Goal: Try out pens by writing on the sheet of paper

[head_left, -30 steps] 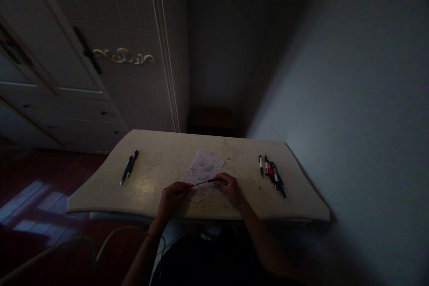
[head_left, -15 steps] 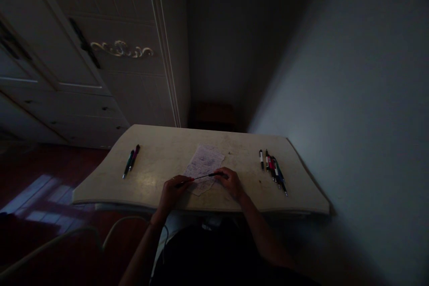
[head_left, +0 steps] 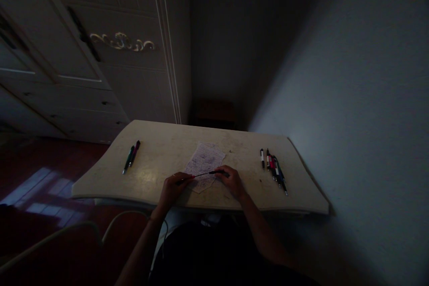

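Note:
Over the lower part of a scribbled paper sheet [head_left: 207,156], my two hands hold a slim pen in pieces. My left hand [head_left: 173,190] pinches a dark pen part, mostly covered by the fingers. From there a thin pen refill [head_left: 202,174] spans to the thicker black pen part [head_left: 214,172], which my right hand [head_left: 232,182] grips between thumb and fingers. Whether the refill is seated in either part is too dark and small to tell.
Two pens [head_left: 131,157], one green and one purple, lie at the left of the white table [head_left: 161,138]. Several pens [head_left: 276,170] are bunched on the right. A pale wall [head_left: 368,120] borders the right side, and a cabinet [head_left: 140,85] stands behind at left.
The view has shifted slightly. Both hands keep nearly the same place and grip, with the refill still stretched between them.

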The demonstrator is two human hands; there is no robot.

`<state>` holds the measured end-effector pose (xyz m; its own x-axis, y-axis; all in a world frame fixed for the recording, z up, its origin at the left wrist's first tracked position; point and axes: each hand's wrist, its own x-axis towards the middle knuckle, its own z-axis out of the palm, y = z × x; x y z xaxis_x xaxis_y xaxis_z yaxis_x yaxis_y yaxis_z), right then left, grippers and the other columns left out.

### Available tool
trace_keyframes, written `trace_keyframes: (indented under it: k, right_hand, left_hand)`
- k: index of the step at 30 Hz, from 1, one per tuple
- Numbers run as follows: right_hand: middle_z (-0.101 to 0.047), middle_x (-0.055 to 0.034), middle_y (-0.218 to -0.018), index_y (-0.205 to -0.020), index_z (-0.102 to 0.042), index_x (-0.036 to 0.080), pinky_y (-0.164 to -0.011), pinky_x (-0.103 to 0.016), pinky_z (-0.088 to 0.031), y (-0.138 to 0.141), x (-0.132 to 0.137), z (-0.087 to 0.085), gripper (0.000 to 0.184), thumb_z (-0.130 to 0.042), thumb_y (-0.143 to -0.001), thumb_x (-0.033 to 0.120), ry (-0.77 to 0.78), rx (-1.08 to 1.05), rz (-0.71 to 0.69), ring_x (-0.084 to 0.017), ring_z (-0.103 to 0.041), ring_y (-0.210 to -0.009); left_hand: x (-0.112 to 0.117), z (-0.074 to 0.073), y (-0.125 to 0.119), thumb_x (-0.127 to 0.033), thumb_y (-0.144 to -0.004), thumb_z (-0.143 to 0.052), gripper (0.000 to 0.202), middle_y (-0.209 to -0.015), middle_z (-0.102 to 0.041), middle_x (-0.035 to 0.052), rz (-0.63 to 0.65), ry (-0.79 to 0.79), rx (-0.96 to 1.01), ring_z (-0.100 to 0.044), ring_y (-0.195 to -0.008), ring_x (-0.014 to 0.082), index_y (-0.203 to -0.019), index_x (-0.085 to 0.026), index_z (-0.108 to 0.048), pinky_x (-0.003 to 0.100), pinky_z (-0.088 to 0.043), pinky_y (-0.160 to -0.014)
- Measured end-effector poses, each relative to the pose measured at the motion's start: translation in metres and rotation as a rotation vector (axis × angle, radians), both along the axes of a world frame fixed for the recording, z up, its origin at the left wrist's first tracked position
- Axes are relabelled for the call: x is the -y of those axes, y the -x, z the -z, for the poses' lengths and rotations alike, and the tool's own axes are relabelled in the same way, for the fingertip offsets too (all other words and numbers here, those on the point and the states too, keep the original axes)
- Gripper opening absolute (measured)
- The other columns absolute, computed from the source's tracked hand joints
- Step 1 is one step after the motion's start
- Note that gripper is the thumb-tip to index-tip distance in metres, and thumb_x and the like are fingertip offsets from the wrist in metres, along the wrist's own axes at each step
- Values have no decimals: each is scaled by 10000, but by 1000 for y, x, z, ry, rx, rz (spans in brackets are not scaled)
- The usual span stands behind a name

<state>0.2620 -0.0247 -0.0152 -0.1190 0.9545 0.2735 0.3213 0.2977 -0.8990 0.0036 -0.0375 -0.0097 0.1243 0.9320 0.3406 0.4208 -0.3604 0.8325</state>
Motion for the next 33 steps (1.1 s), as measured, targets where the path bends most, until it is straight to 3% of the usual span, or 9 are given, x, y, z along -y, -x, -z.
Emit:
trace_keyframes:
  k: [13, 20, 27, 33]
  right_hand:
    - [-729, -54, -899, -911, -727, 221, -819, -333, -513, 2, 1, -4, 169, -686, -831, 364, 1, 66, -40, -208, -673, -860]
    - [-734, -65, -916, -927, -737, 221, -834, -334, -508, 6, 1, -3, 181, -678, -848, 373, -81, 93, -81, -208, -671, -879]
    - [-737, -63, -924, -958, -740, 243, -846, -363, -493, 23, 0, -14, 171, -676, -857, 364, -184, 164, -176, -209, -657, -890]
    - [-725, -54, -874, -954, -742, 234, -779, -322, -505, 35, -5, -17, 189, -649, -875, 378, -128, 158, -240, -186, -660, -813]
  left_hand:
    - [1, -7, -1, -374, -817, -672, 172, -861, -763, 32, 28, 11, -38, -714, -792, 182, -863, -238, -767, 283, -572, -756]
    - [0, -2, -2, -388, -829, -668, 179, -849, -761, 30, 85, -31, -72, -707, -778, 168, -863, -245, -770, 271, -563, -741]
    - [1, -3, -3, -386, -826, -672, 169, -819, -757, 32, 90, -21, -109, -697, -753, 168, -859, -253, -770, 283, -561, -728]
    - [1, -9, -2, -359, -829, -666, 159, -802, -752, 35, 55, 8, -65, -693, -749, 168, -843, -239, -770, 273, -566, -720]
